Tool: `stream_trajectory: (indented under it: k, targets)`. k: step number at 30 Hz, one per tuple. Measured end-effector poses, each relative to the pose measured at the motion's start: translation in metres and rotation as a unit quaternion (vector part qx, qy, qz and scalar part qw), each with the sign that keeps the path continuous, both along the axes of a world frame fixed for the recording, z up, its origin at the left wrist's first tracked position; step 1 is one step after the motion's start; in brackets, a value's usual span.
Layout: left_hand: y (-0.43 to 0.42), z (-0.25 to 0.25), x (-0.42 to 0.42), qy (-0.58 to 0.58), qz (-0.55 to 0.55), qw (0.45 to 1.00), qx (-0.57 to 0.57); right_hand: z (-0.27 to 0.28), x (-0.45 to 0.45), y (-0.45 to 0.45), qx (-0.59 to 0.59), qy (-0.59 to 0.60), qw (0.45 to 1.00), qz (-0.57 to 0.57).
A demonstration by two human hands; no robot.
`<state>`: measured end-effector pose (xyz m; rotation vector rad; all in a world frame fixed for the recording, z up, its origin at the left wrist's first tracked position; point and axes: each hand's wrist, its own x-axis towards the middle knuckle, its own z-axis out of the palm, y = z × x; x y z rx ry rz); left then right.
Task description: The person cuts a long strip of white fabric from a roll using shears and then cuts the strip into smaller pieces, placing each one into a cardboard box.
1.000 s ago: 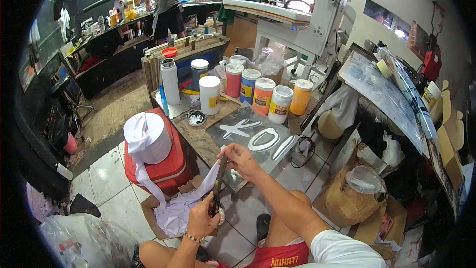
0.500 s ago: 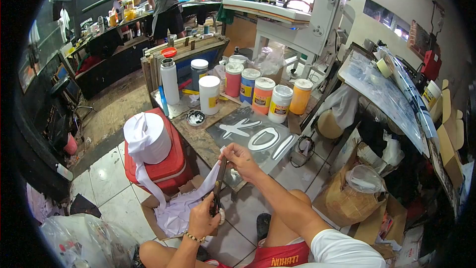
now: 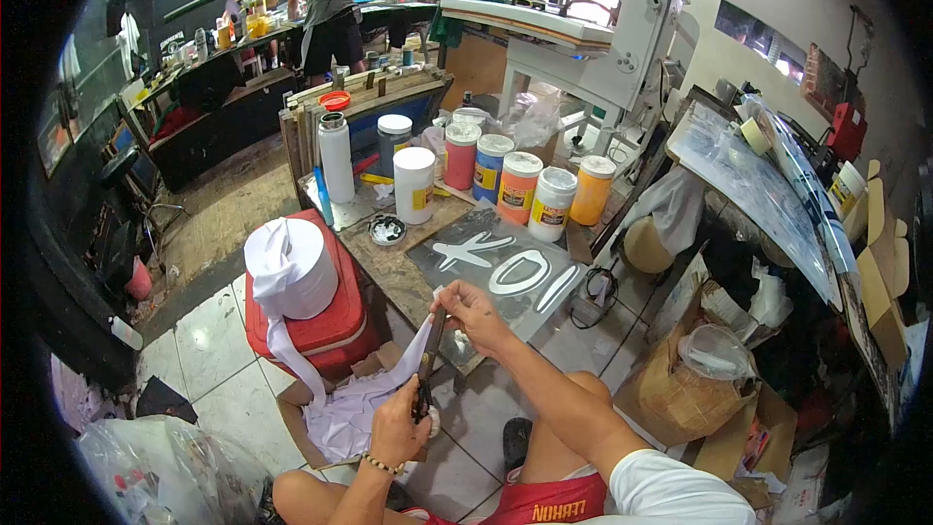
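My left hand (image 3: pixel 397 428), with a beaded bracelet at the wrist, is wrapped round the handles of dark scissors (image 3: pixel 426 379). Their blades point up beside a white fabric strip (image 3: pixel 413 355). At the strip's upper end, my right hand (image 3: pixel 468 316) pinches it between thumb and fingers, close to the scissor tips. The strip runs down into an open cardboard box (image 3: pixel 301 433) holding a loose white pile (image 3: pixel 345 423). From there another length leads up to a large white roll (image 3: pixel 292 272) on a red cooler (image 3: pixel 355 331).
Ahead, a low wooden table (image 3: pixel 364 253) bears several paint jars (image 3: pixel 518 185) and a dark board with white lettering (image 3: pixel 501 267). A white press machine (image 3: pixel 573 68) stands behind. Another person (image 3: pixel 326 10) bends over a far bench. Plastic bags (image 3: pixel 175 472) lie at left; a cardboard box (image 3: pixel 690 389) stands at right.
The view has shifted very slightly. Both hands, the scissors and the fabric strip keep almost the same positions.
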<state>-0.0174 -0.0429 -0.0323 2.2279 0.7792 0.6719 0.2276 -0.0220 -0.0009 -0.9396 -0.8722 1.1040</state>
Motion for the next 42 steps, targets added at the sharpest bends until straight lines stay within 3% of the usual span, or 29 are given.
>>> stream_trajectory:
  k: [9,21,23,33,42]
  targets:
    - [0.001,-0.001,0.006,-0.028,-0.003,1.0,0.001,0.016,-0.002,-0.007,-0.016,-0.01,0.998,0.059]
    - [0.001,-0.013,0.003,-0.007,-0.014,0.999,-0.035,-0.004,0.006,0.0,-0.007,0.017,1.0,0.024]
    - [-0.002,0.001,0.002,-0.01,0.015,0.999,0.026,0.001,0.002,0.0,-0.011,0.019,1.0,-0.001]
    - [-0.004,0.008,0.004,-0.024,0.0,0.998,0.05,0.01,0.011,-0.002,0.008,0.107,0.994,-0.012]
    - [-0.005,0.006,0.006,-0.026,0.043,0.996,0.07,0.012,0.012,-0.003,-0.001,0.065,0.998,-0.015]
